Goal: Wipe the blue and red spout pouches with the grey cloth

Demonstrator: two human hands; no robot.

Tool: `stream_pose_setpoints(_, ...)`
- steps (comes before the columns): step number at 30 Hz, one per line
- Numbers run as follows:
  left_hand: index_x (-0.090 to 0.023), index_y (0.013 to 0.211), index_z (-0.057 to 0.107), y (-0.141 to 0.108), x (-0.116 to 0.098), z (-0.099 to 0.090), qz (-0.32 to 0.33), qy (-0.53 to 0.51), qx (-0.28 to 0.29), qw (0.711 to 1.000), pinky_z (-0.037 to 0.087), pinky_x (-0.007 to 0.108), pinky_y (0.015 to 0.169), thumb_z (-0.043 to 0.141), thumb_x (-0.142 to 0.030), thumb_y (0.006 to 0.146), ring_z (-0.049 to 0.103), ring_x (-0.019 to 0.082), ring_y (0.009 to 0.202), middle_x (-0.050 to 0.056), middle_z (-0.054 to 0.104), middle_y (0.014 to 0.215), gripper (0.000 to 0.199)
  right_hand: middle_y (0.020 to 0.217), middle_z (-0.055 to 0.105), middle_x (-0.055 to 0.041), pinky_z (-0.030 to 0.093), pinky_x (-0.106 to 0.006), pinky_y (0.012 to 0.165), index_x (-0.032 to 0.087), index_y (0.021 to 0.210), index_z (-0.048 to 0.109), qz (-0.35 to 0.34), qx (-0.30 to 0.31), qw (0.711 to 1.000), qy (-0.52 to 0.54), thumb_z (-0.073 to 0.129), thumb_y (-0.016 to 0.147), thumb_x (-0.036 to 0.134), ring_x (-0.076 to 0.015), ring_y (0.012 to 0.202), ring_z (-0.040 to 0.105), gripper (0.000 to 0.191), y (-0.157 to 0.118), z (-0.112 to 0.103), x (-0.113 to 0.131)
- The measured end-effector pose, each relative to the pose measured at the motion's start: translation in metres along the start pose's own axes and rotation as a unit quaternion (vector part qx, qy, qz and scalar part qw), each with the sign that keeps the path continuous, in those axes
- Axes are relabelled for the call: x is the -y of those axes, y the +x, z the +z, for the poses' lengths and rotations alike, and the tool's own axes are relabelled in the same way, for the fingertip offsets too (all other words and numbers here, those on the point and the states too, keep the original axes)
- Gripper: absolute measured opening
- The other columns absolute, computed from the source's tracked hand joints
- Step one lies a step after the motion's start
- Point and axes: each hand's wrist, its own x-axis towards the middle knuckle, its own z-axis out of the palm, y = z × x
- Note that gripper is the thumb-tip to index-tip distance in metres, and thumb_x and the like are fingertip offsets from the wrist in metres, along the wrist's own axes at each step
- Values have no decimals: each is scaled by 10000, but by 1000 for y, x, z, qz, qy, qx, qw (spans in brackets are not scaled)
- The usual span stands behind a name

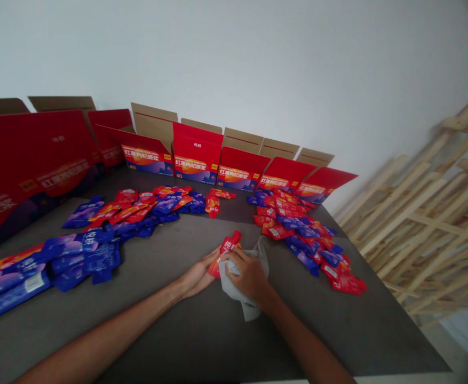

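I sit at a big gray table [201,341] with a flat, dull top. A white wall [234,53] goes up behind it. On the right, wooden slats [418,224] lean in a messy stack, and they look blurry. Open red boxes [242,168] stand in a row along the far edge, with their brown flaps up. The big box at the far left is cut off by the side of the view. Many blue and red packets [293,229] lie in heaps on both sides of me. Long blue packs [13,282] lie at the left and run out of view.

A red packet [229,246] is in the middle, right between my hands. My left hand [197,274] holds its lower edge in a narrow grip. My right hand [247,274] presses a gray cloth [244,298] on it and holds tight. The cloth and my fingers hide most of the packet, so I cannot read it all.
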Motion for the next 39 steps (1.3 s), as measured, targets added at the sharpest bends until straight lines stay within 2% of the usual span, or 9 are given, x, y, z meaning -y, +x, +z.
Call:
stream_pose_setpoints(4, -175, 1281, 621, -1, 3, 1, -7, 22, 14, 1000, 390, 357, 1036, 557, -233, 943, 612, 237, 1173, 112, 696, 1213, 349, 996, 649, -30, 507, -296, 779, 227, 1036, 601, 57, -78, 995, -27, 558, 862, 144, -196, 914, 649, 198, 2, -6, -4)
stream_pose_setpoints(7, -193, 1295, 617, -2, 7, -1, -11, 32, 23, 999, 371, 360, 1052, 581, -217, 927, 599, 236, 1196, 102, 693, 1229, 371, 989, 644, -38, 498, -298, 794, 219, 1051, 597, 69, -87, 993, -37, 564, 859, 139, -200, 923, 640, 211, 3, -11, -6)
stream_pose_setpoints(14, -186, 1369, 544, -2, 7, -5, -2, 29, 29, 999, 372, 380, 1033, 533, -259, 959, 597, 246, 1180, 118, 650, 1295, 416, 1035, 649, -44, 493, -275, 789, 214, 1066, 596, 7, 2, 1000, -28, 557, 881, 161, -195, 966, 637, 196, 1, -3, 4)
stream_pose_setpoints(20, -167, 1316, 584, -2, 2, -4, -3, 8, 36, 999, 405, 341, 988, 504, -283, 971, 639, 220, 1086, 115, 684, 1218, 373, 1039, 659, -16, 480, -255, 672, 262, 1084, 608, -41, 74, 995, -58, 615, 852, 199, -182, 882, 649, 241, -5, 8, 15)
stream_pose_setpoints(22, -160, 1317, 582, -2, 3, -4, -4, 10, 33, 999, 397, 353, 1005, 512, -275, 967, 631, 226, 1108, 118, 680, 1225, 375, 1036, 656, -16, 476, -251, 678, 247, 1063, 607, -20, 56, 996, -68, 616, 851, 192, -179, 882, 648, 219, -4, 6, 14)
stream_pose_setpoints(27, -162, 1336, 570, -3, 5, -2, -19, 13, 34, 999, 362, 391, 1061, 498, -250, 973, 603, 238, 1171, 129, 648, 1286, 381, 1027, 650, -40, 468, -252, 727, 217, 1064, 599, 67, -34, 992, -104, 573, 880, 145, -178, 888, 638, 200, 3, -13, -1)
stream_pose_setpoints(30, -173, 1353, 559, -2, 5, -4, -27, 11, 44, 999, 353, 394, 1074, 497, -235, 971, 600, 237, 1179, 128, 637, 1304, 391, 1038, 645, -53, 466, -254, 720, 220, 1091, 598, 75, -43, 988, -126, 570, 886, 138, -183, 889, 637, 223, 5, -22, -7)
stream_pose_setpoints(35, -170, 1350, 557, -1, 3, -7, -12, 5, 42, 999, 405, 369, 1013, 519, -245, 961, 627, 230, 1116, 132, 651, 1269, 398, 1068, 646, -43, 479, -254, 699, 223, 1109, 589, -8, 42, 992, -119, 622, 855, 169, -185, 919, 639, 261, 3, -13, 1)
stream_pose_setpoints(39, -146, 1276, 610, 0, 2, -8, -2, 3, 21, 1000, 473, 310, 862, 518, -256, 962, 675, 191, 922, 125, 711, 1118, 345, 1090, 651, -42, 473, -257, 641, 224, 1122, 585, -77, 124, 982, -122, 658, 848, 233, -190, 897, 646, 283, -2, 0, 13)
